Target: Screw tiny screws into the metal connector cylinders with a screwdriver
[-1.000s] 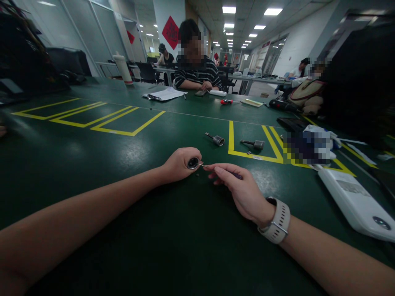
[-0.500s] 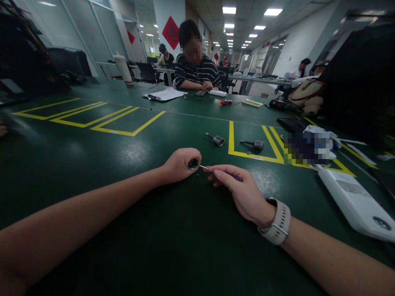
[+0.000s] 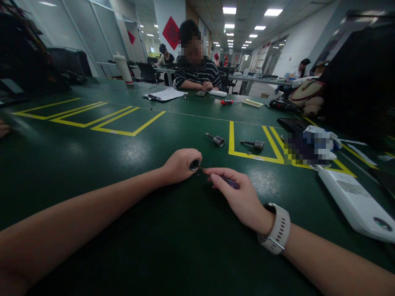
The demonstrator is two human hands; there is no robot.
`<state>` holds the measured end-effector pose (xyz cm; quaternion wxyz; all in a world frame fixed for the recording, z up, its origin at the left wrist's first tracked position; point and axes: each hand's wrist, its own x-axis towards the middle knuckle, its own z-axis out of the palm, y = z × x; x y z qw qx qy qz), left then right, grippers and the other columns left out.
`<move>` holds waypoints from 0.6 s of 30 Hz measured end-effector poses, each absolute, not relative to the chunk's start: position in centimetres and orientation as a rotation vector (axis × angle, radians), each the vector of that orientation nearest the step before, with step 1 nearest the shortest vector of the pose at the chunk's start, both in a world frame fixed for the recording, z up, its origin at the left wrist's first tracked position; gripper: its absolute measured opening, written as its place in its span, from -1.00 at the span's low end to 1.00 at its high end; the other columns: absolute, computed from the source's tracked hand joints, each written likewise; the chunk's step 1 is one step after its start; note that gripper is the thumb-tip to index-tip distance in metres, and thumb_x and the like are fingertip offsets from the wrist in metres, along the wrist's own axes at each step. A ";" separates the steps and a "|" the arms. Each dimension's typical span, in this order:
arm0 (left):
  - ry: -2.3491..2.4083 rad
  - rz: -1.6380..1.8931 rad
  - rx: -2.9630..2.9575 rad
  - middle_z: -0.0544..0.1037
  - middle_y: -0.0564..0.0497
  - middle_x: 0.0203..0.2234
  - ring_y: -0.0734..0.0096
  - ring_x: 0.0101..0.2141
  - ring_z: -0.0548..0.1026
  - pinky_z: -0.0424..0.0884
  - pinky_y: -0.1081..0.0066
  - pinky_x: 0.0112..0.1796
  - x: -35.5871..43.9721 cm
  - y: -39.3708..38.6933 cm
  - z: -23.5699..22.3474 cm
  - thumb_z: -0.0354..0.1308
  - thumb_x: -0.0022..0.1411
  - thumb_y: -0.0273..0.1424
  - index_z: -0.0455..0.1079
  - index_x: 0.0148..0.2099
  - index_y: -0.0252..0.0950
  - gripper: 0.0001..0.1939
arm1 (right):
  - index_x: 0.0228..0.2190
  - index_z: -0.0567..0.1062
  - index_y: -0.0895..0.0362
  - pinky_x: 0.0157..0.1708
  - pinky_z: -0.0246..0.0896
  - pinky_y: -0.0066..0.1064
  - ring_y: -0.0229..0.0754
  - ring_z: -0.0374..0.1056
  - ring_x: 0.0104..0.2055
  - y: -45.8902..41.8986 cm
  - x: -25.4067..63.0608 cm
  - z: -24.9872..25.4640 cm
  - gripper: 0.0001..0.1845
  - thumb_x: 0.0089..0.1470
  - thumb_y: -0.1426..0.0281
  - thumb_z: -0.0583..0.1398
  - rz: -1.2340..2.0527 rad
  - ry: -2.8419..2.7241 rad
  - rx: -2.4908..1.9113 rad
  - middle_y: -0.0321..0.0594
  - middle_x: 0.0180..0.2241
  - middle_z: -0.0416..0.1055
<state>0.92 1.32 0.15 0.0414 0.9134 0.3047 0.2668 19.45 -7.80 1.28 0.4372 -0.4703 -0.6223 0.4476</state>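
My left hand (image 3: 182, 164) is closed around a metal cup-shaped bit (image 3: 194, 165), its round open end facing me and the rest hidden in the fist. Between the fingers of my right hand (image 3: 230, 185) is a slim screwdriver (image 3: 231, 182) with a dark purple handle. Its thin shaft points at the rim of the cup; I cannot tell whether the tip touches it. A tiny ring-like part (image 3: 198, 175) lies on the table just below the cup. Farther back rest two similar parts, a cup-shaped bit with a shank (image 3: 216, 139) and another cup-shaped bit (image 3: 254, 144).
Yellow tape (image 3: 231, 137) marks boxes on the green table (image 3: 138, 246). A white device (image 3: 354, 201) lies at right, near a cloth bundle. Toward the back are a red-handled screwdriver (image 3: 227, 102), papers (image 3: 166, 94) and a white bottle (image 3: 123, 70). A person in a striped shirt sits opposite.
My right hand has turned and dropped slightly, so the screwdriver handle slants more steeply and shows more. The cup in my left hand has shifted slightly right and down.
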 end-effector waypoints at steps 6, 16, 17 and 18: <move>0.870 0.911 2.744 0.33 0.10 -0.60 0.51 -0.55 0.31 0.22 0.51 -0.49 0.9 1.3 0.2 0.06 0.09 -0.49 0.24 -0.47 -0.31 -0.90 | -0.19 0.54 0.04 -0.15 0.27 -0.20 -0.13 0.38 -0.15 -7.7 19.6 1.2 -0.75 0.07 0.31 0.19 1.341 -1.409 -1.069 -0.19 -0.17 0.50; 0.878 0.981 2.706 0.30 0.13 -0.62 0.55 -0.58 0.28 0.18 0.53 -0.52 0.9 1.4 0.0 0.07 0.10 -0.48 0.23 -0.48 -0.31 -0.88 | -0.25 0.56 0.05 -0.20 0.27 -0.27 -0.17 0.37 -0.18 -7.7 19.5 0.9 -0.80 0.08 0.32 0.18 1.339 -1.315 -0.972 -0.22 -0.21 0.50; 0.892 0.975 2.720 0.31 0.12 -0.61 0.55 -0.57 0.29 0.18 0.53 -0.52 0.9 1.5 0.0 0.06 0.10 -0.48 0.23 -0.47 -0.31 -0.89 | -0.24 0.55 0.04 -0.19 0.27 -0.26 -0.17 0.37 -0.18 -7.8 19.6 0.9 -0.80 0.09 0.30 0.18 1.280 -1.358 -1.007 -0.23 -0.21 0.50; 0.905 0.967 2.734 0.31 0.12 -0.61 0.54 -0.57 0.30 0.18 0.53 -0.52 0.9 1.5 -0.1 0.06 0.10 -0.49 0.24 -0.47 -0.31 -0.89 | -0.22 0.55 0.04 -0.19 0.27 -0.25 -0.16 0.37 -0.19 -7.8 19.6 1.0 -0.79 0.09 0.30 0.18 1.222 -1.409 -1.054 -0.23 -0.20 0.50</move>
